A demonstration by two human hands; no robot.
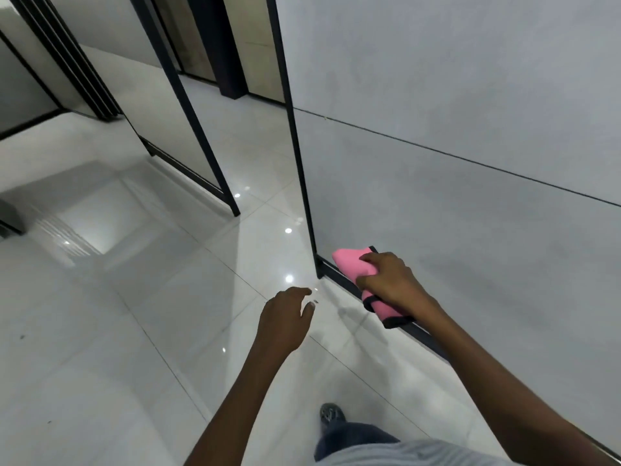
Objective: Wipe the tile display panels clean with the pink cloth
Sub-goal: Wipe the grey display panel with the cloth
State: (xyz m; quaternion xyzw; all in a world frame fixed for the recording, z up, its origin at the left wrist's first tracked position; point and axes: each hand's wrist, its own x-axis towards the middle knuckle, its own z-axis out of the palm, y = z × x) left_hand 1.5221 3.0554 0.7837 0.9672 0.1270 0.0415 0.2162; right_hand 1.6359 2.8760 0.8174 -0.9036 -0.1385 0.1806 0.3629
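A tall grey tile display panel [470,163] in a black frame fills the right of the view. My right hand [391,280] grips a pink cloth [353,267] with black edging and presses it against the panel's bottom left corner, over the lower frame bar. My left hand [285,317] hangs in the air left of the panel with fingers loosely curled, holding nothing. A second framed panel [174,105] stands further back on the left.
The floor is glossy white tile [134,314] with light reflections. More dark-framed panels [64,52] stand at the far left. My foot [331,415] in a dark shoe is near the panel's base. A grey object [10,213] sits at the left edge.
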